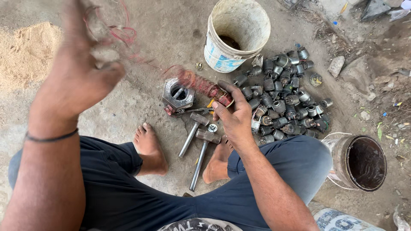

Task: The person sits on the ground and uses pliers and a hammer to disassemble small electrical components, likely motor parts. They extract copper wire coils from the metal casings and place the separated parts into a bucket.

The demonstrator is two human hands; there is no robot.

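Coil: I see a red wire coil (201,84) gripped at its lower end by the right hand (234,117), just right of the hexagonal metal block (178,94).
Axis: its long axis runs from that hand up and left, over the block.
Left hand (81,72): raised well left of the block, fingers closed on loose red wire (122,34), blurred.
Around: two hammers (199,141) below the block, grey metal cylinders (287,98) heaped to its right.
Edges: white bucket (236,34) above right of the block; bare feet below it.
Room: bare ground left of the block.

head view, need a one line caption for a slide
Seated barefoot on concrete, right hand grips a copper wire coil while left hand pulls wire, beside two hammers and a pile of metal cylinders.
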